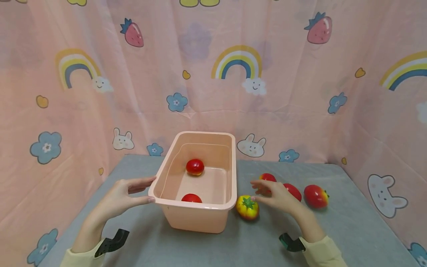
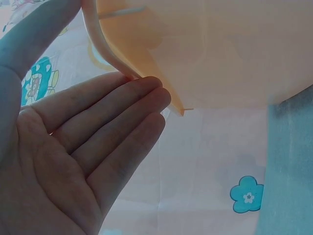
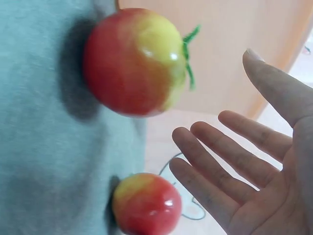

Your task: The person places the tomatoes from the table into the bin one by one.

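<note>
A pale peach tub point(image 1: 197, 218) stands on a grey table point(image 1: 260, 244), its long sides running away from the person. At the tub's left side, the left hand point(image 1: 121, 193) touches the rim with its thumb and fingertips, the fingers straight rather than curled round it. Inside the tub lie two pieces of fruit: a red fruit point(image 1: 195, 167) out on the floor, and a second red fruit point(image 1: 191, 198) by the near wall, partly hidden by the rim. Just beside the tub's right wall sits a yellow and red fruit point(image 1: 248, 211) with a green stalk. To the right of it, also right of the tub, the right hand point(image 1: 275, 194) is empty and relaxed, its fingers loosely extended; the right wrist view shows a gap between it and the stalked fruit. Farther right of the tub are a partly covered fruit point(image 1: 268, 177) behind the right hand's fingers, another red fruit point(image 1: 294, 191) behind the wrist, and, farthest from the tub, a large red fruit point(image 1: 315, 196). A pink curtain point(image 1: 200, 118) hangs behind the tub.
</note>
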{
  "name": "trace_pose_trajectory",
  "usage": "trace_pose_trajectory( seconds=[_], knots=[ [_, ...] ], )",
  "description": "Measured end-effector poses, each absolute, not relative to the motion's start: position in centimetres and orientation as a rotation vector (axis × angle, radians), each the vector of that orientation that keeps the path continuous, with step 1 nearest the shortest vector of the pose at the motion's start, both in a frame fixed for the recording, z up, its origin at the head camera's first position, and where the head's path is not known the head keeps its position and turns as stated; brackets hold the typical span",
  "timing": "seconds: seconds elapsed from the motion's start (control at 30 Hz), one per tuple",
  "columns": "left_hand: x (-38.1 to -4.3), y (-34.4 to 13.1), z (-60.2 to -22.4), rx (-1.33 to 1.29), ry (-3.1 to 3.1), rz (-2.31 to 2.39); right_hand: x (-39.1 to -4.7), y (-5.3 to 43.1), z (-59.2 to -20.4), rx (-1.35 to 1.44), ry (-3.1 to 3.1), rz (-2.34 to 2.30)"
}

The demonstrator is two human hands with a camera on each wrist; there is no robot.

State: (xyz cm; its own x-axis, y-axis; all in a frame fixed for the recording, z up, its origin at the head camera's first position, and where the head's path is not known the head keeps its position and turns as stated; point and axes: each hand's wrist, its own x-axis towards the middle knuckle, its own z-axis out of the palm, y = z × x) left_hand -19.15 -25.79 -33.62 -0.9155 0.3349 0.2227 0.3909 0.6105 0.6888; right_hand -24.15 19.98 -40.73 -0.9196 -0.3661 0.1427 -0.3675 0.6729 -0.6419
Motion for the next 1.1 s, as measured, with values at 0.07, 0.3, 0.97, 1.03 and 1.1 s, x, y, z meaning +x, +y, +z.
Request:
trace_pose_trajectory(
  seconds=[0.07, 0.3, 0.97, 1.03, 1.1],
  knots=[
    [-19.1, -25.8, -33.6, -0.618, -2.757, -1.211, -24.1, 19.9, -41.0, 0.616, -2.888, 1.105],
    [-19.1, -25.8, -33.6, -0.609, -2.762, -1.213, -23.8, 19.6, -41.9, 0.593, -2.919, 1.172],
    [-19.2, -25.8, -33.7, -0.615, -2.762, -1.221, -23.4, 19.1, -43.4, 0.624, -2.981, 1.277],
    [-19.2, -25.8, -33.6, -0.618, -2.761, -1.214, -23.3, 19.0, -43.4, 0.632, -2.984, 1.281],
    [-19.2, -25.8, -33.6, -0.624, -2.756, -1.21, -23.3, 18.9, -43.4, 0.633, -2.99, 1.277]
  ],
)
